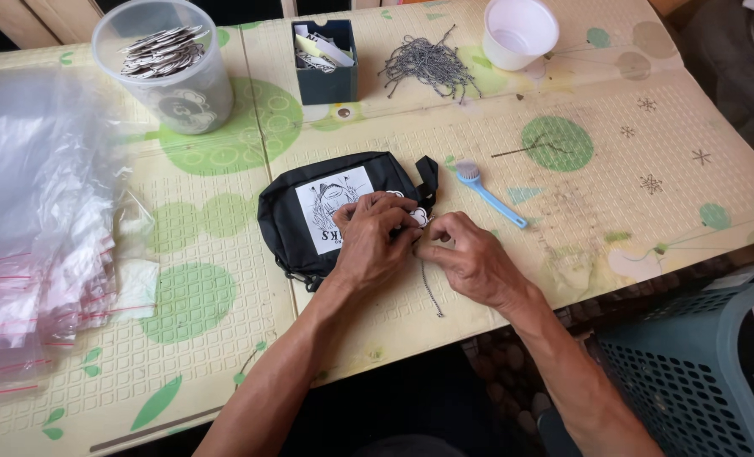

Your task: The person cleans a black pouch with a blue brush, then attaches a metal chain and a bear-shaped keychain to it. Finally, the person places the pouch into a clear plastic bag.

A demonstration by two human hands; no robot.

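We are seeing open mat [614, 195] lying to the right of the hands, where only a thin blue brush [489, 192] is crossing the way near the black pouch [309, 216]. To the left, a pile of clear plastic bags [30, 220] is filling the edge, but a free strip is running between it and the pouch. At the far side, a clear tub [174, 72], a dark box [324, 63], a heap of ball chains [432, 63] and a white cup [519, 32] are standing in a row with narrow gaps between them.

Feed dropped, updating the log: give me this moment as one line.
left hand: on black pouch | right hand: pinching ball chain at small tag | blue brush: beside pouch, untouched
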